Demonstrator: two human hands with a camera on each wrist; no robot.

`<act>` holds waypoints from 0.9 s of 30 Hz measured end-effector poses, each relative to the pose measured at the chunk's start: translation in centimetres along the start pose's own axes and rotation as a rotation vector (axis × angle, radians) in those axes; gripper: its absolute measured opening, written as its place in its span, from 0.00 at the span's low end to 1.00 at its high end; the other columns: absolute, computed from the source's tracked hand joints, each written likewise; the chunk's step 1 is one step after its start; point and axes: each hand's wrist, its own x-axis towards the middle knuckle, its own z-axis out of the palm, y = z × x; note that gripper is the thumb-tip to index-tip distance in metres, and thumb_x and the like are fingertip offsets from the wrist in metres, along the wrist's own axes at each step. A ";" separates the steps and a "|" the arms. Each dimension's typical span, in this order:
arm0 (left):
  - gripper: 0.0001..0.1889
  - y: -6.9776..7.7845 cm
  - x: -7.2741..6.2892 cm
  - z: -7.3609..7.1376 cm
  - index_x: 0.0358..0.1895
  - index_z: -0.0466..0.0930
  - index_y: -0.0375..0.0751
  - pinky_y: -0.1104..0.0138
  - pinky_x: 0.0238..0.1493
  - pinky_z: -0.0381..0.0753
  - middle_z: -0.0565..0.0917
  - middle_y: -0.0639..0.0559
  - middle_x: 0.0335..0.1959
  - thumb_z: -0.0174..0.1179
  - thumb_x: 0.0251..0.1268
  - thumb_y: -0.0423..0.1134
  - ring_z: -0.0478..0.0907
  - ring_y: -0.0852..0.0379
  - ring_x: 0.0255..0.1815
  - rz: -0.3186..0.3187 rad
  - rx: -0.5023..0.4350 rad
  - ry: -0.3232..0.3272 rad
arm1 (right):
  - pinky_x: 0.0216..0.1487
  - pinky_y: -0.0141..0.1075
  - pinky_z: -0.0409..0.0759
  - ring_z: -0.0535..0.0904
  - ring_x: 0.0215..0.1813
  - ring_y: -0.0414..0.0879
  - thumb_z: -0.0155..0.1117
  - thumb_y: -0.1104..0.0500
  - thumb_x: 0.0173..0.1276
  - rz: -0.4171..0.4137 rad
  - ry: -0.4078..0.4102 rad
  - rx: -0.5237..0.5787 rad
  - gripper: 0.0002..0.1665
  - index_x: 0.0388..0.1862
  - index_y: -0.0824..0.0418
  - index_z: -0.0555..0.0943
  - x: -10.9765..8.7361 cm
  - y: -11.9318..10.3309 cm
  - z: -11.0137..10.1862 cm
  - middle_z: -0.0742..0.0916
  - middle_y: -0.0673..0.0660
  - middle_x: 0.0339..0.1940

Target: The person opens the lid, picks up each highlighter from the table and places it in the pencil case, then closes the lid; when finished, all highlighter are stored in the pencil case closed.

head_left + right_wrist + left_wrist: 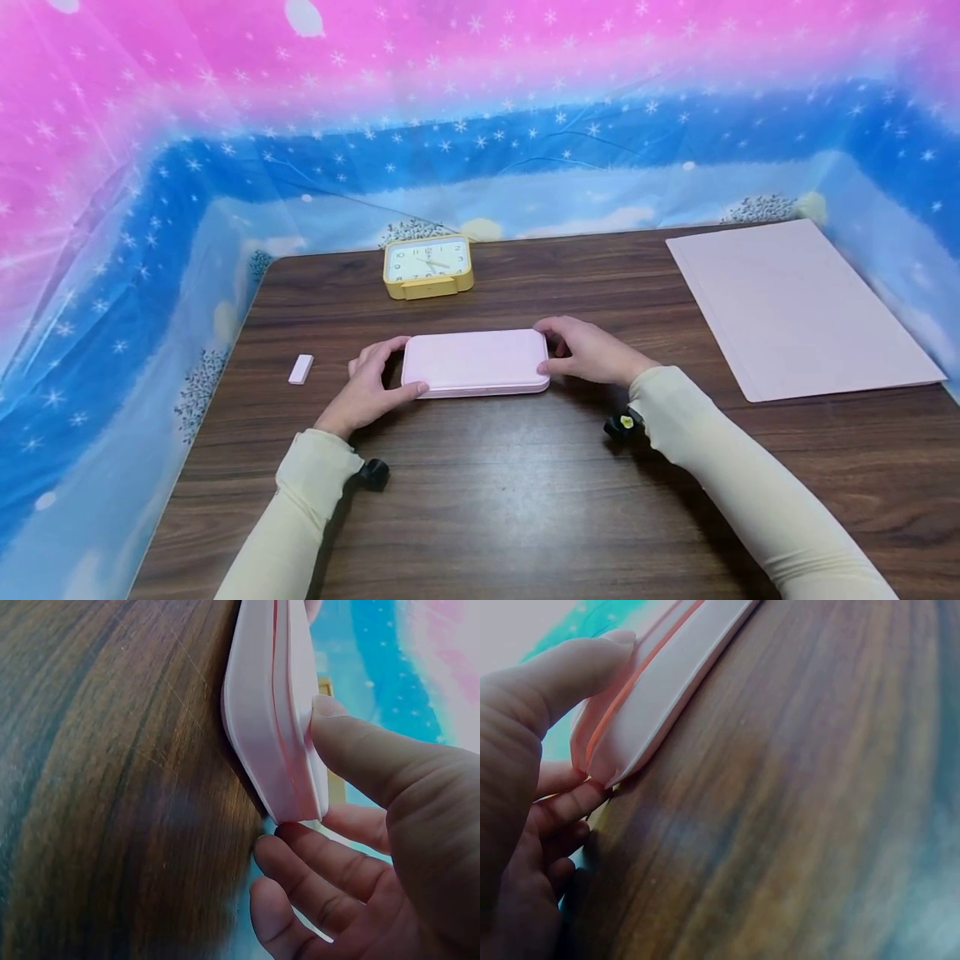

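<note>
A flat pale-pink pencil case (476, 360) with rounded corners lies lid up on the wooden table. My left hand (367, 392) grips its left end, thumb at the near corner and index finger at the far one. At the right end my right hand (588, 352) holds it the same way, thumb on the near edge. A seam with a reddish line runs along the side of the case (656, 697) in the left wrist view. Seen from the right wrist, the case (259, 712) sits between thumb and fingers, the lower fingers loosely bent beneath its end.
A yellow clock (428, 267) stands behind the case, tilted back. Left of my left hand lies a small white block (301, 369). A large pale-pink folder or sheet (802, 312) covers the right side of the table (480, 500). A patterned cloth (525, 142) hangs around the table.
</note>
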 end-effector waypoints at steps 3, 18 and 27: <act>0.44 -0.1 0.0 0.0 0.75 0.59 0.46 0.44 0.68 0.49 0.63 0.43 0.74 0.69 0.58 0.56 0.53 0.43 0.73 0.002 0.006 -0.004 | 0.51 0.44 0.76 0.76 0.48 0.48 0.69 0.50 0.67 -0.010 -0.002 -0.018 0.35 0.68 0.59 0.70 0.0 0.1 0.0 0.80 0.57 0.55; 0.46 -0.2 0.7 0.3 0.75 0.58 0.44 0.44 0.68 0.48 0.62 0.42 0.74 0.68 0.58 0.57 0.54 0.42 0.74 0.026 0.029 -0.014 | 0.52 0.44 0.76 0.77 0.49 0.48 0.69 0.48 0.67 0.014 0.012 -0.035 0.36 0.70 0.57 0.69 0.0 0.7 0.3 0.80 0.56 0.56; 0.40 -0.7 -0.7 1.6 0.73 0.61 0.46 0.42 0.70 0.53 0.65 0.43 0.72 0.66 0.61 0.56 0.56 0.43 0.73 -0.032 -0.056 0.004 | 0.55 0.47 0.79 0.80 0.54 0.49 0.67 0.48 0.68 0.024 0.046 0.044 0.35 0.71 0.58 0.70 -1.7 1.5 1.7 0.80 0.57 0.61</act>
